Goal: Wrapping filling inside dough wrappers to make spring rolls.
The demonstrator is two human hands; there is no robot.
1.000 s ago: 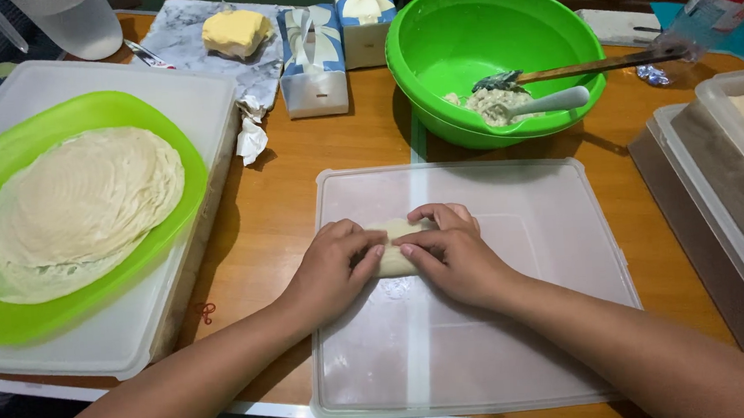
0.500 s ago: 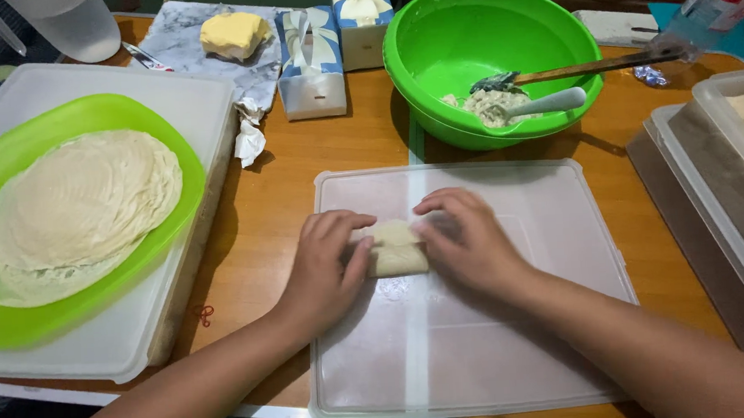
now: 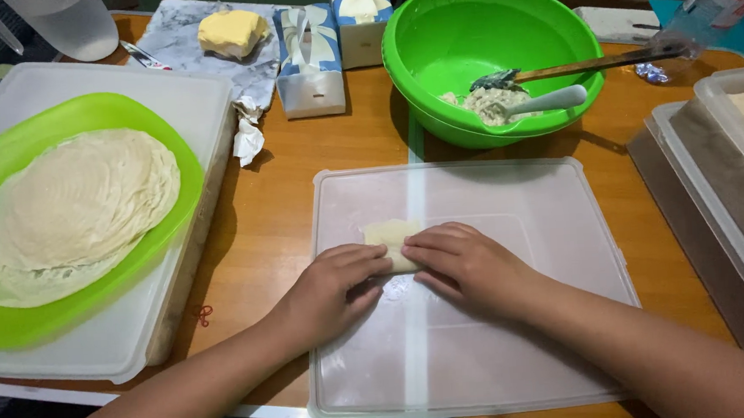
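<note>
On the translucent plastic lid (image 3: 509,227) at the centre of the table (image 3: 278,197), the small pale dough roll (image 3: 390,233) lies just ahead of your hands, its near edge tucked under your fingertips. Your left hand (image 3: 334,291) rests flat with the fingers (image 3: 366,256) close together, their tips pressing the roll's left near corner; your right hand (image 3: 468,267) lies likewise, fingers together, tips on the roll's right near edge. Neither hand is clamped around the roll; both press on it from above. The roll is a soft, matte, cream rectangle with a folded look. Left of the lid, a lime-green plastic tray (image 3: 174,160) holds a stack of thin, round, wrinkled wrappers (image 3: 75,212) and sits on a white container. Beyond the lid, a glossy green bowl (image 3: 465,34) contains lumpy pale filling (image 3: 485,105), a white spoon (image 3: 549,100) and a wooden-handled utensil (image 3: 602,61). A yellow block of butter (image 3: 231,31) lies on grey paper. Compared with half a second ago, your hands have drawn nearer to you and closer together, exposing more of the roll's far side.
</note>
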